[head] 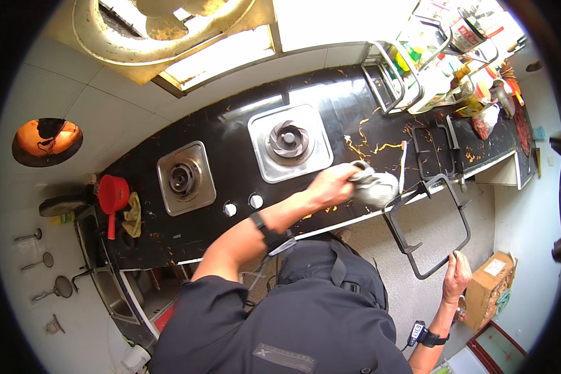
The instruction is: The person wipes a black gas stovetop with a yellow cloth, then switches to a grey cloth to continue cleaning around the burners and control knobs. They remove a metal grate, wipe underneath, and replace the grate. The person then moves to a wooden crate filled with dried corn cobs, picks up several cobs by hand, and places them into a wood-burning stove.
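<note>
My left hand (333, 186) grips a wadded grey cloth (376, 189), blurred, over the front edge of the black countertop (233, 126). My right hand (457, 276) pinches one corner of a black metal pan support (463, 233) between thumb and fingers. The pan support is tilted out past the counter edge, above the floor. Its far left corner meets or overlaps the cloth; whether they touch I cannot tell. Another black pan support (416, 152) lies on the counter to the right. A slender white stick (403, 166) lies beside the cloth.
Two gas burners (288, 140) (183, 180) are set in the counter, with two white knobs (256, 202). At left are a red dipper (113, 194), a yellowish rag (132, 216) and a sink (114, 292). A metal rack (392, 79) holds bottles. A cardboard box (491, 290) stands on the floor.
</note>
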Motion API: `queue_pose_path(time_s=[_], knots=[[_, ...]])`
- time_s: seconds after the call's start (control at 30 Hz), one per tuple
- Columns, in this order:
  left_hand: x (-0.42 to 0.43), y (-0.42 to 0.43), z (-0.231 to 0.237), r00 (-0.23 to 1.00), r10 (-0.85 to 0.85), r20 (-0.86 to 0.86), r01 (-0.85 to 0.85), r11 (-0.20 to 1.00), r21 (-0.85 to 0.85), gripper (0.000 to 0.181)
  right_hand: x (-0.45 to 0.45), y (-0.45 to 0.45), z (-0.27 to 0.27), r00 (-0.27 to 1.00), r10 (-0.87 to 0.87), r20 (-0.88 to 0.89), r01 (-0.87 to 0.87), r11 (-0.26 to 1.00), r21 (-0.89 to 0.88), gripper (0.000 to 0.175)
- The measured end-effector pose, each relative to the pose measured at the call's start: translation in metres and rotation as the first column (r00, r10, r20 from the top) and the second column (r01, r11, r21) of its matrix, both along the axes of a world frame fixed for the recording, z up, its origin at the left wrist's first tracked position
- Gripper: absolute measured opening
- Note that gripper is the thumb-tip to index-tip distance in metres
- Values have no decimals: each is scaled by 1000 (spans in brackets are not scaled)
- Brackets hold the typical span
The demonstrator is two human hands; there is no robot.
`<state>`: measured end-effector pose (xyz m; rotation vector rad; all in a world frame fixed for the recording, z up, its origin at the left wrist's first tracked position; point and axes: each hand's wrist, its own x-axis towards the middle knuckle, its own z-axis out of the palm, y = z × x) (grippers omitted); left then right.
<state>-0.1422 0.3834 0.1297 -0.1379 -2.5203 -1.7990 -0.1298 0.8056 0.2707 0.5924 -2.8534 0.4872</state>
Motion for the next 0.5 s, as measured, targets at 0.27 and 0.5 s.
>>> queue_pose_path(time_s=[0.27, 0.5], knots=[[78, -129, -62, 976, 208, 71, -85, 655, -751, 33, 0, 0, -10, 1000, -6, 26, 6, 1000, 4, 9], [43, -194, -99, 947, 308, -96, -255, 533, -807, 21, 3, 7, -4, 1000, -15, 27, 14, 999, 48, 9]])
